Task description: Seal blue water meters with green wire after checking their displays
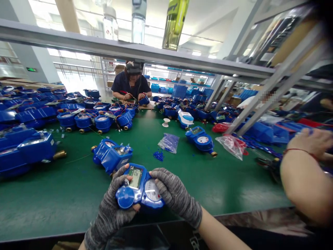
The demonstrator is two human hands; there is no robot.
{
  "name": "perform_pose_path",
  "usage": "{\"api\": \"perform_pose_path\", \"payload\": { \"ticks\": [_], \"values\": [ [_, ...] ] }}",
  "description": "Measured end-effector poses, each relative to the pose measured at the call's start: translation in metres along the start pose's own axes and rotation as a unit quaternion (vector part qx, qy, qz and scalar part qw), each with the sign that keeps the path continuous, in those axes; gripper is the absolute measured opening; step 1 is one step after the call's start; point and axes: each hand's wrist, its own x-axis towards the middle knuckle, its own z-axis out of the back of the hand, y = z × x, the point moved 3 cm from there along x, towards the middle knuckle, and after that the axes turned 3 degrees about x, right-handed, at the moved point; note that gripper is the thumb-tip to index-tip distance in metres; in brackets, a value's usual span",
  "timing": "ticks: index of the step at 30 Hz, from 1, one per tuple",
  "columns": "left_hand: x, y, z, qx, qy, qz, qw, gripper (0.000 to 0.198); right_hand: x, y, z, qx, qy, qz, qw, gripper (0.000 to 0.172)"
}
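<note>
Between my two gloved hands is a blue water meter, held over the front edge of the green table. Its face has a small grey display and a round dial, with a round blue cap at its lower left. My left hand, in a grey fingerless glove, grips the display side, thumb beside the screen. On the other side, my right hand wraps round the dial end, its fingers partly covering the dial. Just beyond lies another blue water meter, tilted on its side.
Many blue meters crowd the left and back. A bag of blue bits, a small loose pile and a single meter lie ahead. A co-worker's arm reaches in at right; another person sits opposite. Above runs a shelf with bottles.
</note>
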Motion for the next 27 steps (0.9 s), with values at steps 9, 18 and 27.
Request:
{"api": "perform_pose_path", "payload": {
  "ticks": [9, 18, 27],
  "values": [
    [0.010, -0.008, 0.004, 0.027, 0.028, -0.018, 0.999, 0.054, -0.006, 0.006, 0.008, -0.072, 0.023, -0.015, 0.997, 0.034],
    [0.034, -0.007, -0.003, 0.031, 0.134, 0.096, 0.986, 0.065, -0.027, -0.009, 0.027, 0.082, -0.100, -0.180, 0.975, 0.018],
    [-0.033, -0.037, -0.049, 0.170, -0.123, 0.058, 0.976, 0.072, -0.066, 0.027, 0.004, 0.067, -0.116, -0.071, 0.988, 0.035]
  ]
}}
